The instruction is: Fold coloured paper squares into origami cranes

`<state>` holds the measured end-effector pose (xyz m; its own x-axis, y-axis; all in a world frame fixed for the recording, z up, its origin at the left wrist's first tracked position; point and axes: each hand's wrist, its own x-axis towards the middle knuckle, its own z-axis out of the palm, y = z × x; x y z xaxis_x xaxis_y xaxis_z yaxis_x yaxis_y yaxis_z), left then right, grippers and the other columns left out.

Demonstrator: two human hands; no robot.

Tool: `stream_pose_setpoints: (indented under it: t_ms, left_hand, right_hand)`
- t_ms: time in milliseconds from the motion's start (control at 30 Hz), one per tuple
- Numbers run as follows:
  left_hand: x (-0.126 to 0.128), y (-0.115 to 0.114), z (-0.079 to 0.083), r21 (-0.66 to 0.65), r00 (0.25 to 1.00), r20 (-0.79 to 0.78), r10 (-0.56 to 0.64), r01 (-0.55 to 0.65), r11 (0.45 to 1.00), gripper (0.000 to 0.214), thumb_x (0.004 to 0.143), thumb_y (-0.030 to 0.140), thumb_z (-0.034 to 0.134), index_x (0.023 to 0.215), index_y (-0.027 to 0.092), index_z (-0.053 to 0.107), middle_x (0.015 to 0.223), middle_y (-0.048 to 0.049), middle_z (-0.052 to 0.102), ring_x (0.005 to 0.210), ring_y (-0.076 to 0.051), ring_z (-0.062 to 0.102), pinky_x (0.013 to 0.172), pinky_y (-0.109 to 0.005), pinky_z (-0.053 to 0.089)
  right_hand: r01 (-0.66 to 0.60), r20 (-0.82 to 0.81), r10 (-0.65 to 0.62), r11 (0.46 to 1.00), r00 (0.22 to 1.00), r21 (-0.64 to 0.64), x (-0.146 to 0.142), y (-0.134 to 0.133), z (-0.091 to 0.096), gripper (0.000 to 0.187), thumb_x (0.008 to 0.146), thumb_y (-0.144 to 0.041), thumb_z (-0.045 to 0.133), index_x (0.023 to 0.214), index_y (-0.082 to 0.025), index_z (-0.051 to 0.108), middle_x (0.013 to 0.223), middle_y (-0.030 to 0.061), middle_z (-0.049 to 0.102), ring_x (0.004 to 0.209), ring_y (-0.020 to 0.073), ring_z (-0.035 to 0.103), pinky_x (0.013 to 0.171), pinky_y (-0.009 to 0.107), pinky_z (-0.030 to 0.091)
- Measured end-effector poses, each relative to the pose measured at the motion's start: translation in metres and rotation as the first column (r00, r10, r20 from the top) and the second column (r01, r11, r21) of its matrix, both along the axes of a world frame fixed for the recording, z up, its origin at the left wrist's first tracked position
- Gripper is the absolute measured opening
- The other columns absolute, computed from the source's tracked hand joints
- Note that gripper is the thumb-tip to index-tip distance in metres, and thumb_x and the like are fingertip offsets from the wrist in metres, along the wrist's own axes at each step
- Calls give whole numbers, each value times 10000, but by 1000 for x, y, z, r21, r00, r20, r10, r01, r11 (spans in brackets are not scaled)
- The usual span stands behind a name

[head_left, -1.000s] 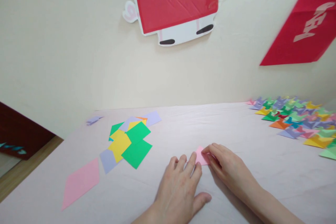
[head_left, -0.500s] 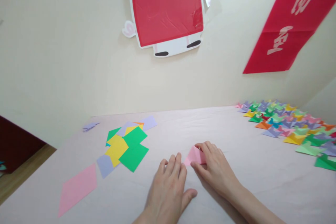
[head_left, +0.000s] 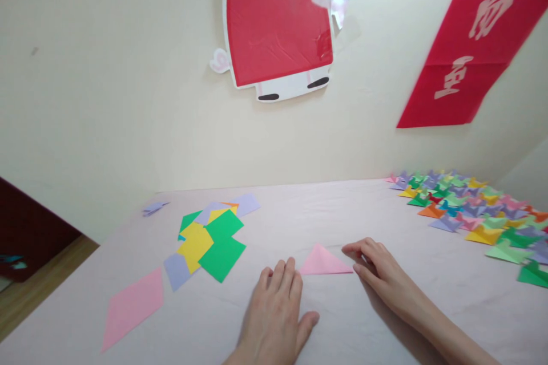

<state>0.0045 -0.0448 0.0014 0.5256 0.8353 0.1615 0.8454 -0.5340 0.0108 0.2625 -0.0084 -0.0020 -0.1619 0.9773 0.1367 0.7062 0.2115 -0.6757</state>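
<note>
A pink paper triangle (head_left: 324, 260), folded from a sheet, lies flat on the pale cloth between my two hands. My left hand (head_left: 278, 305) rests palm down on the cloth with its fingers stretched out, the fingertips close to the triangle's left corner. By the right corner is my right hand (head_left: 377, 265), its index finger and thumb apart. Its thumb is right beside that corner; I cannot tell whether they touch. Neither hand grips anything.
Loose paper squares in green (head_left: 222, 256), yellow (head_left: 194, 242) and purple overlap on the left. A pink sheet (head_left: 135, 305) lies nearer me. Several rows of folded colored paper figures (head_left: 483, 234) fill the right side. A wall stands behind the pale cloth (head_left: 299, 217).
My right hand has moved right and off the pink paper, which was partly raised under its fingers and now lies as a flat triangle. The left hand has barely moved. The view has tilted slightly.
</note>
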Motion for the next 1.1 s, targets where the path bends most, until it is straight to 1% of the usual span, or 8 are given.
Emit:
stream_pose_setpoints:
  t_ms: [167, 267, 367, 600, 800, 900, 1000, 1100]
  left_hand:
    - [-5, 3, -12, 15, 985, 174, -4, 2, 1000, 787, 868, 434, 588, 1489, 68, 272, 1499, -208, 386, 1340, -359, 408, 1050, -522, 386]
    - [-4, 3, -11, 44, 948, 307, -80, 70, 997, 944, 821, 257, 611, 1526, 101, 3, 1510, -209, 362, 1364, -321, 368, 1064, -500, 371]
    - [-1, 2, -6, 72, 901, 404, -155, 138, 988, 984, 778, 171, 578, 1513, 129, -75, 1489, -200, 389, 1363, -307, 361, 1059, -507, 359]
    - [0, 5, 1, 41, 918, 320, -232, 231, 972, 944, 819, 310, 595, 1509, 100, -14, 1451, -204, 448, 1346, -324, 393, 1041, -511, 341]
    - [-3, 3, -5, -88, 965, 216, -147, 170, 982, 806, 868, 636, 526, 1448, 107, 345, 1436, -181, 483, 1351, -362, 391, 1076, -527, 313]
    - [-1, -1, -7, -84, 963, 223, -150, 172, 982, 843, 865, 617, 544, 1473, 85, 304, 1433, -207, 473, 1301, -358, 446, 1053, -514, 356]
    - [2, -3, -7, -88, 963, 240, -123, 148, 985, 933, 838, 525, 627, 1523, 87, 169, 1366, -216, 516, 1200, -338, 521, 993, -483, 424]
    - [2, -3, -11, -75, 973, 189, -134, 150, 986, 854, 813, 585, 637, 1486, 165, 320, 1317, -199, 539, 1168, -354, 532, 945, -485, 458]
  right_hand:
    - [-75, -70, 72, 996, 995, -55, -13, 5, 9, 247, 894, -365, 497, 1075, -251, 619, 1102, 75, 580, 1073, 266, 484, 968, 440, 384]
    - [-150, 1, 150, 989, 989, -8, -33, 9, 15, 292, 770, -226, 638, 1059, -246, 605, 1112, 66, 567, 1059, 264, 465, 945, 432, 396]
    - [-234, 35, 232, 970, 972, 64, -50, 11, 21, 262, 754, -69, 541, 950, -234, 593, 1040, 59, 582, 994, 244, 479, 897, 419, 412]
    - [-458, 141, 440, 876, 887, 152, -49, 11, 32, 291, 741, 28, 430, 742, -221, 580, 930, 48, 663, 902, 211, 529, 809, 359, 433]
    - [-465, 103, 457, 882, 884, 73, -26, 7, 32, 281, 762, 2, 475, 841, -235, 604, 1059, 35, 679, 1034, 206, 553, 882, 351, 450]
    - [-416, 29, 415, 908, 909, 39, -26, 6, 30, 113, 875, -171, 534, 853, -242, 618, 1060, 44, 679, 1035, 209, 572, 896, 350, 459]
    - [-267, -31, 267, 964, 963, 2, -35, 10, 26, 208, 930, -281, 481, 770, -227, 602, 866, 38, 674, 844, 194, 604, 764, 314, 479]
    - [-134, 11, 134, 990, 991, -39, -46, 18, 23, 231, 909, -304, 484, 724, -215, 589, 720, 13, 602, 704, 181, 570, 652, 292, 440]
